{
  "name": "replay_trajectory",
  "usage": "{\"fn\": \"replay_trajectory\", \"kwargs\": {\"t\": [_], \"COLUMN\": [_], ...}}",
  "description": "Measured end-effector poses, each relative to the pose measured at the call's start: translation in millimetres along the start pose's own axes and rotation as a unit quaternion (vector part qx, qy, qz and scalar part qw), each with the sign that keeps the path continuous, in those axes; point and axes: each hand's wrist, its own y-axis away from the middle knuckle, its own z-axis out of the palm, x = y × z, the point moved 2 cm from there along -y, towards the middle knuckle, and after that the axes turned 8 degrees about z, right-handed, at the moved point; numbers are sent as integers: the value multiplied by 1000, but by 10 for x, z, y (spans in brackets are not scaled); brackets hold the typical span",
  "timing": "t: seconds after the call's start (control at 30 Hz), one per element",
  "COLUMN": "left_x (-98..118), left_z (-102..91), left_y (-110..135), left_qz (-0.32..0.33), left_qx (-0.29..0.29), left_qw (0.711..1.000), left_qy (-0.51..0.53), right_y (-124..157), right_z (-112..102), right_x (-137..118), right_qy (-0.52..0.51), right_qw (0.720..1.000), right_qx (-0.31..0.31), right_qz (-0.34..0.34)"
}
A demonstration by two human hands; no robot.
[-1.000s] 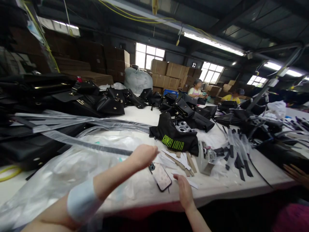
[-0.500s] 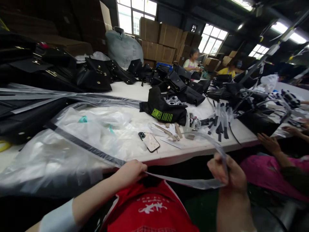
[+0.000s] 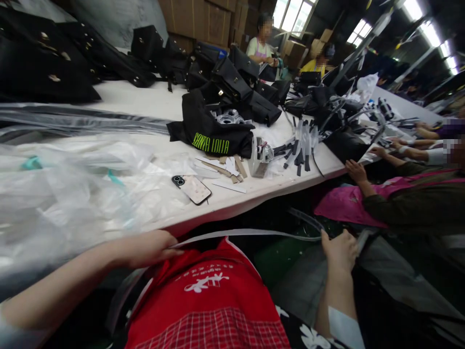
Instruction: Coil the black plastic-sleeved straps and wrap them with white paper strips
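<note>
My left hand [image 3: 150, 248] and my right hand [image 3: 339, 250] are both below the table edge, over my lap. Between them stretches a long clear plastic strip [image 3: 247, 233], pinched at one end by my left hand and gripped at the other by my right fist. Beneath it lies my red apron [image 3: 210, 305]. A phone [image 3: 192, 188] with a patterned case rests on the white table [image 3: 232, 198] just above my hands.
Crumpled clear plastic bags [image 3: 65, 194] cover the table's left. A black cloth with green lettering [image 3: 210, 133], card strips [image 3: 223, 169], black straps [image 3: 300, 148] and black handbags [image 3: 236, 80] lie further back. A co-worker's hand [image 3: 358, 172] in a pink apron reaches in at the right.
My hands left the tabletop near the phone and pulled the plastic strip down to my lap. My view has tilted down and to the right, and my right hand has dropped lower.
</note>
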Motion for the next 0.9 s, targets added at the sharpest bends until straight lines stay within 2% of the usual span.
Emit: {"fn": "replay_trajectory", "kwargs": {"t": [0.03, 0.07, 0.1, 0.13, 0.2, 0.23, 0.27, 0.3, 0.37, 0.43, 0.47, 0.5, 0.53, 0.57, 0.67, 0.73, 0.8, 0.9], "left_x": [172, 340, 493, 620, 792, 837, 850, 835, 728, 573, 503, 451, 424, 423, 520, 580, 570, 445], "left_z": [80, 164, 240, 303, 383, 399, 401, 391, 347, 288, 262, 242, 231, 230, 281, 324, 337, 282], "left_y": [-146, -311, -489, -672, -1003, -1125, -1206, -1244, -1208, -1086, -1023, -973, -941, -932, -1002, -1060, -1065, -983], "left_qz": [43, 82, 113, 130, 154, 165, 170, 172, 158, 132, 118, 106, 98, 95, 107, 116, 107, 74], "left_qx": [-56, -122, -180, -219, -248, -248, -246, -245, -258, -269, -268, -262, -250, -236, -220, -242, -274, -268], "left_qw": [995, 981, 962, 945, 920, 909, 898, 888, 875, 876, 880, 884, 889, 892, 894, 891, 892, 908], "left_qy": [67, 126, 171, 205, 261, 292, 322, 348, 378, 378, 374, 371, 371, 374, 376, 366, 343, 313], "right_y": [140, 314, 515, 732, 1128, 1253, 1308, 1291, 1081, 774, 642, 548, 506, 516, 764, 946, 1025, 966], "right_z": [141, 286, 427, 554, 722, 762, 781, 786, 761, 705, 679, 663, 661, 673, 750, 790, 798, 762], "right_x": [-141, -323, -535, -757, -1137, -1257, -1320, -1324, -1187, -952, -841, -754, -701, -683, -781, -875, -914, -870], "right_qy": [-11, -51, -95, -139, -206, -220, -223, -217, -194, -164, -146, -127, -110, -96, -87, -93, -96, -93], "right_qw": [999, 993, 975, 938, 817, 769, 744, 744, 795, 852, 870, 876, 870, 851, 754, 709, 700, 724], "right_qx": [-19, -73, -156, -264, -471, -531, -561, -567, -525, -462, -440, -437, -454, -491, -630, -680, -688, -668], "right_qz": [-33, -73, -123, -178, -262, -281, -286, -278, -234, -186, -168, -159, -158, -161, -162, -163, -164, -148]}}
